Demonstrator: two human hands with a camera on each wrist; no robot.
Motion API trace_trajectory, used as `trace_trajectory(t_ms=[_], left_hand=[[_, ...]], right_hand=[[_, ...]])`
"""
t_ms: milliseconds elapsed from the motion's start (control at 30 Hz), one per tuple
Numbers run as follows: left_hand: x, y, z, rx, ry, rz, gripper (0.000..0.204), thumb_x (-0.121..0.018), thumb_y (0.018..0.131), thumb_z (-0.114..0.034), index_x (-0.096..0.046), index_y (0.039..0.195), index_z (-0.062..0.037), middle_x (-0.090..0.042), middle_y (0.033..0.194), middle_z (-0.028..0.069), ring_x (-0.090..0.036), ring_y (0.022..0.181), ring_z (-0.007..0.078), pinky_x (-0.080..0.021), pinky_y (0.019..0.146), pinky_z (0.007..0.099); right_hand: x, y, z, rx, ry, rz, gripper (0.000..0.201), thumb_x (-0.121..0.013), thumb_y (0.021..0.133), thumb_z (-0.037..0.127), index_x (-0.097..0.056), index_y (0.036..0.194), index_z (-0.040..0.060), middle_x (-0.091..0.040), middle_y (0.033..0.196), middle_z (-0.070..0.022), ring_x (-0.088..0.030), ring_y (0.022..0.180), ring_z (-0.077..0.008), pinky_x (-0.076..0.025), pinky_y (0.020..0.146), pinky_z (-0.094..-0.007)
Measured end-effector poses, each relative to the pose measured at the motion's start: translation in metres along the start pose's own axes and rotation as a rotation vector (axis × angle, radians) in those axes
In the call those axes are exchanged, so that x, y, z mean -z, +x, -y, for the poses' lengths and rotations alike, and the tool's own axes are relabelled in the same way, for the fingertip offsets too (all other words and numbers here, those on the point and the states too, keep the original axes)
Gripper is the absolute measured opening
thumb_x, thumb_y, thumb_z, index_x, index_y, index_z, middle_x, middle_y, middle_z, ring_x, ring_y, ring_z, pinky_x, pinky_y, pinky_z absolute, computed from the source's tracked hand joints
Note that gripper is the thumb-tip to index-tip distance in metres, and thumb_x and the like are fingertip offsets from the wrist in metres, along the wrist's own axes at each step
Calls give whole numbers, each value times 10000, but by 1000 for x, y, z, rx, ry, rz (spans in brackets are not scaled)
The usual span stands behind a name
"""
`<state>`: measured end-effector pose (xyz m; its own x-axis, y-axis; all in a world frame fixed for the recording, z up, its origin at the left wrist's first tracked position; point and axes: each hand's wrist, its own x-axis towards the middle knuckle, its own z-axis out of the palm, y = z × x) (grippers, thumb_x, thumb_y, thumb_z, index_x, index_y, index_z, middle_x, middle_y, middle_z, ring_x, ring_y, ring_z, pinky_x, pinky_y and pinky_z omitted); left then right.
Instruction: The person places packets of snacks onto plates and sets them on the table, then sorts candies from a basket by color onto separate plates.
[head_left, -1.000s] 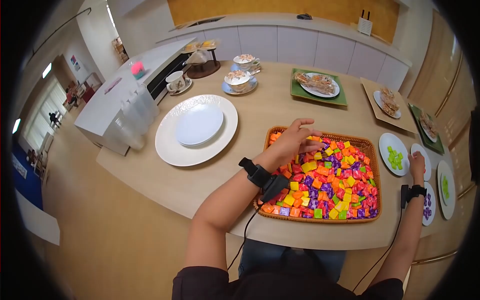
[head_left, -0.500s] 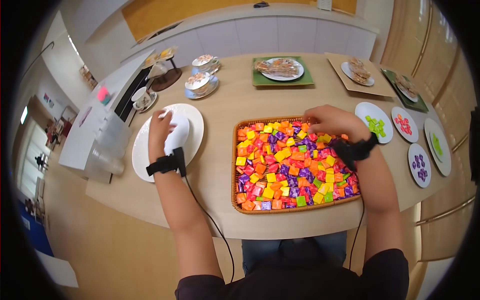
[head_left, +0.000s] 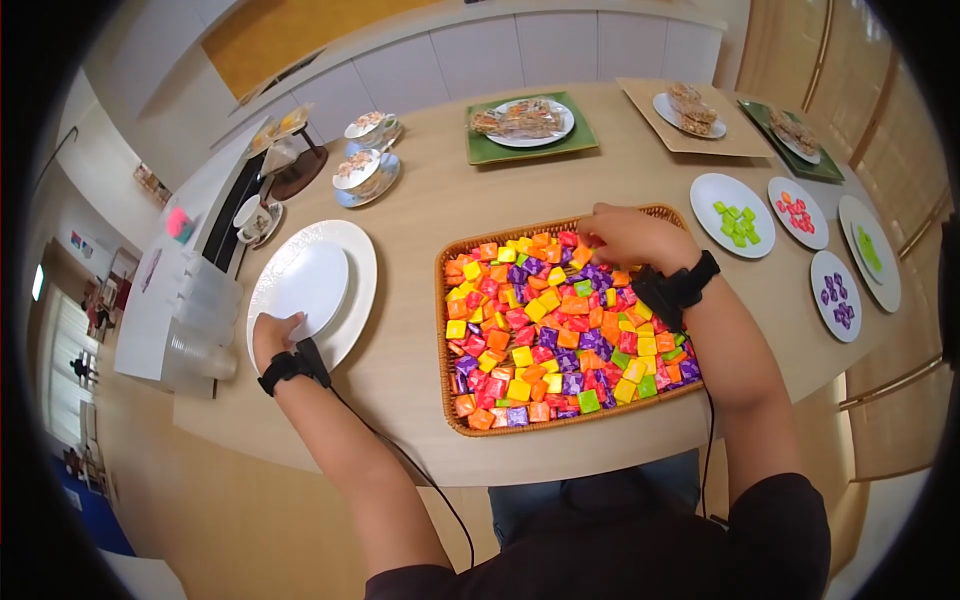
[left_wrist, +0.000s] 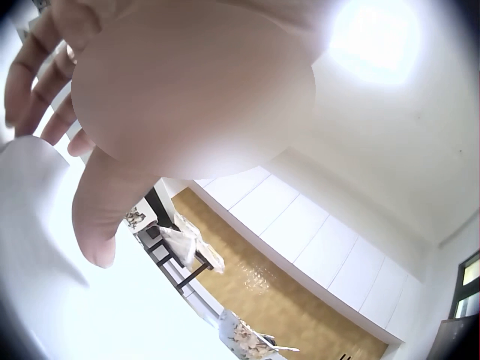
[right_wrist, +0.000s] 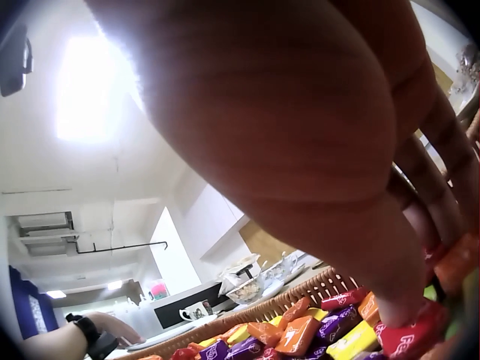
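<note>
My left hand (head_left: 275,340) is at the lower left rim of the large white plate (head_left: 358,290) with the embossed edge. Its thumb (left_wrist: 97,232) lies over the top, and the fingertips go out of sight at the rim. A smaller white plate (head_left: 312,285) sits inside the large one. My right hand (head_left: 635,240) reaches into the far right part of a wicker basket (head_left: 455,240) full of wrapped candies (head_left: 550,330). In the right wrist view its thumb presses a red wrapped candy (right_wrist: 412,334), with the curled fingers facing it among other candies.
Small plates of sorted candies stand to the right: green (head_left: 738,222), red (head_left: 796,213) and purple (head_left: 839,303). Behind are snacks on a green tray (head_left: 490,152) and a tan board (head_left: 700,143). Filled cups (head_left: 360,175) and clear plastic bottles (head_left: 210,285) stand to the left.
My right hand has moved from the small plates on the right into the basket. My left hand has left the basket for the white plates, then lowered to the rim. The view has shifted.
</note>
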<state>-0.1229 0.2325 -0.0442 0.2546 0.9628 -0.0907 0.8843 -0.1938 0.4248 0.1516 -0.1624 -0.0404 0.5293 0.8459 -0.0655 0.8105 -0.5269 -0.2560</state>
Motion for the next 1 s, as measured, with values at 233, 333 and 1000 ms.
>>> trace_trajectory(t_ms=[233, 333, 1000], left_hand=[[-1, 8, 7, -20, 72, 50, 384, -749, 681, -275, -547, 660, 51, -541, 567, 79, -454, 441, 156, -372, 407, 311], [-4, 15, 12, -21, 39, 54, 348, -731, 707, -246, -552, 671, 50, -552, 583, 80, -472, 458, 158, -378, 407, 309], [17, 34, 12, -91, -702, -99, 269, -485, 867, -158, -402, 1079, -16, -531, 920, 107, -536, 680, 156, -446, 549, 265]], right_hand=[[-12, 7, 2, 77, 238, 131, 239, -665, 694, 116, -529, 871, 33, -500, 883, -121, -516, 824, -265, -426, 717, -351], [-11, 5, 1, 74, 265, 135, 239, -657, 697, 93, -531, 892, 37, -496, 897, -120, -515, 825, -263, -426, 714, -344], [-4, 8, -12, -2, 161, 140, 189, -608, 710, 25, -555, 889, 49, -526, 904, -144, -519, 856, -299, -422, 726, -365]])
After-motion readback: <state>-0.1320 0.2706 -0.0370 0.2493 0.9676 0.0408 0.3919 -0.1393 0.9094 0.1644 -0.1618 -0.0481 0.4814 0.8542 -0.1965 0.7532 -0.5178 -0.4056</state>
